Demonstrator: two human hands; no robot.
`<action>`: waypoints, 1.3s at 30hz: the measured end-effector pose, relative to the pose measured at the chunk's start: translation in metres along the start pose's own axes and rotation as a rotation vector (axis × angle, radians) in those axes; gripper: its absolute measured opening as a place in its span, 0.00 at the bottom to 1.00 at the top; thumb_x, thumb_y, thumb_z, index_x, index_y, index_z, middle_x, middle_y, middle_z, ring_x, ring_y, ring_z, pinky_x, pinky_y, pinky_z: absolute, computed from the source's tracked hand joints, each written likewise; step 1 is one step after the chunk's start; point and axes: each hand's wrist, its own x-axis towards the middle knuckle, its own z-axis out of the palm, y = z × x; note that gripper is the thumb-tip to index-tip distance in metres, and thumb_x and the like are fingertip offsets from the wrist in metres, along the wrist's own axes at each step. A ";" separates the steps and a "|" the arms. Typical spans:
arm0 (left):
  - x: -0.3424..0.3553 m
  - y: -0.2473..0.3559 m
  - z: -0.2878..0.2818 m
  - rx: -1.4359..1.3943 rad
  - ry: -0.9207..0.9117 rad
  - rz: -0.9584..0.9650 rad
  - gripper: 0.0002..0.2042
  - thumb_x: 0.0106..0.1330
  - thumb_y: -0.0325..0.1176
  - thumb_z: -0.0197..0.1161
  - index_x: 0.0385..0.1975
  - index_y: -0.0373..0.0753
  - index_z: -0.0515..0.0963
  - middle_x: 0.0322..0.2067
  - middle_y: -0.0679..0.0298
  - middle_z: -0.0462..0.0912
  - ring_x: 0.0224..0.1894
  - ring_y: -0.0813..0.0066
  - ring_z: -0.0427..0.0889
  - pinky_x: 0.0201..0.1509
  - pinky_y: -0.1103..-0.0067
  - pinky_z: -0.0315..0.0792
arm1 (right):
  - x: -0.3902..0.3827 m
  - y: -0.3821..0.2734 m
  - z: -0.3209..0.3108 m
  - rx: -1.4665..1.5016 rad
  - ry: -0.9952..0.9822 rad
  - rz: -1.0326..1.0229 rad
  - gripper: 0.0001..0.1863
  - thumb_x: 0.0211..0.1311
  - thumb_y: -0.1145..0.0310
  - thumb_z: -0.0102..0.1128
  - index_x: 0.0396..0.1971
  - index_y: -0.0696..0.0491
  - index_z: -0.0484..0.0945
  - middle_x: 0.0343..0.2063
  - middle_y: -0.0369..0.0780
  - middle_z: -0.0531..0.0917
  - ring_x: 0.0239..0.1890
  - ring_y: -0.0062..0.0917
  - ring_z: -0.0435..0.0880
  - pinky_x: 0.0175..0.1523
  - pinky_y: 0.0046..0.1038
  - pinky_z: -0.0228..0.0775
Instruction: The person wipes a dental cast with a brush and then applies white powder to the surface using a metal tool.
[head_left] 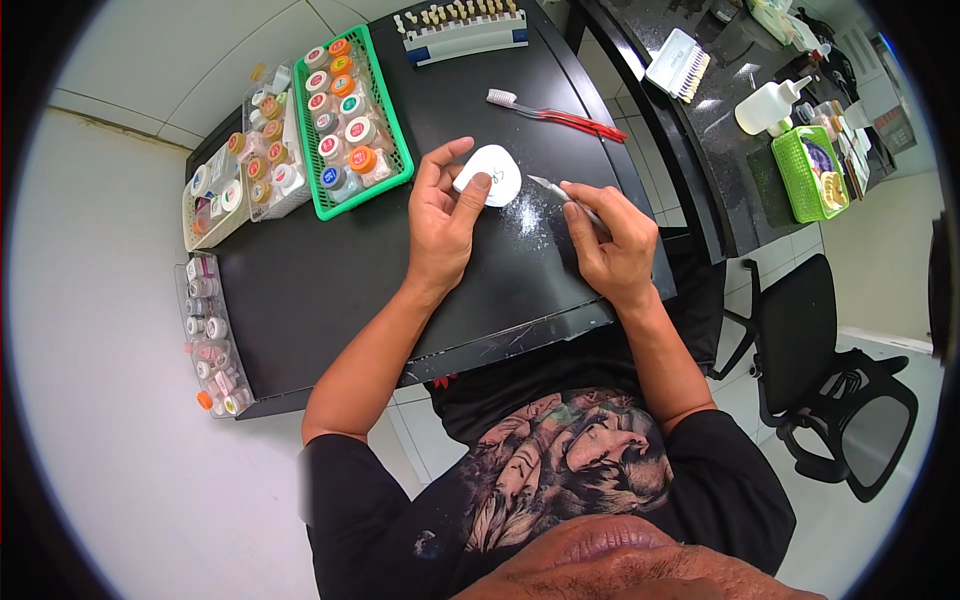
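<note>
Over the black table (pixel 330 270), my left hand (pixel 443 215) is closed on a white, rounded block (pixel 503 168) that looks like plaster, with dark handwriting on its upturned face. The thumb presses on its near edge. My right hand (pixel 617 240) grips a slim craft knife (pixel 585 209) like a pen. Its pointed blade aims left at the block, a short gap away from it. White shavings and powder (pixel 530 222) lie scattered on the table below. A toothbrush (pixel 565 118) with a red and clear handle rests farther back.
Lidded jars fill a green basket (pixel 405 165), with more jars in trays at the left edge. A tooth shade rack (pixel 466 38) stands at the back. On the right counter are a squeeze bottle (pixel 768 106) and a lime-green basket (pixel 795 180); a black chair (pixel 800 330) stands below.
</note>
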 end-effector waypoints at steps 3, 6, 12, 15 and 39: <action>0.001 0.004 0.006 -0.209 -0.001 -0.111 0.24 0.87 0.24 0.67 0.78 0.33 0.70 0.64 0.51 0.85 0.63 0.60 0.93 0.71 0.68 0.91 | 0.001 -0.001 -0.001 -0.012 -0.006 -0.010 0.11 0.75 0.77 0.77 0.53 0.57 0.94 0.31 0.41 0.90 0.23 0.25 0.83 0.28 0.29 0.71; -0.001 0.008 0.007 -0.185 -0.071 -0.143 0.25 0.87 0.24 0.66 0.79 0.33 0.69 0.64 0.53 0.84 0.66 0.56 0.92 0.73 0.63 0.91 | 0.000 -0.002 -0.001 -0.014 -0.044 0.000 0.10 0.75 0.77 0.77 0.52 0.57 0.93 0.32 0.42 0.90 0.24 0.27 0.87 0.29 0.30 0.75; 0.000 0.011 0.003 -0.218 -0.144 -0.216 0.28 0.86 0.23 0.68 0.82 0.32 0.68 0.61 0.56 0.83 0.69 0.55 0.90 0.76 0.65 0.89 | 0.000 -0.001 0.001 -0.005 -0.062 0.007 0.08 0.75 0.76 0.77 0.50 0.57 0.93 0.34 0.42 0.91 0.27 0.29 0.93 0.32 0.30 0.81; 0.000 0.005 0.001 -0.174 -0.161 -0.209 0.29 0.86 0.24 0.67 0.83 0.31 0.66 0.61 0.54 0.82 0.69 0.55 0.90 0.78 0.65 0.87 | -0.001 0.000 0.003 -0.020 -0.051 0.010 0.08 0.74 0.75 0.78 0.50 0.57 0.93 0.33 0.42 0.91 0.27 0.29 0.92 0.31 0.31 0.80; 0.007 -0.001 -0.013 -0.588 -0.174 -0.243 0.27 0.91 0.32 0.59 0.85 0.35 0.66 0.63 0.54 0.85 0.67 0.58 0.87 0.73 0.63 0.84 | 0.001 0.000 0.002 -0.014 0.031 0.036 0.09 0.77 0.76 0.74 0.53 0.58 0.93 0.36 0.44 0.92 0.28 0.30 0.90 0.33 0.31 0.78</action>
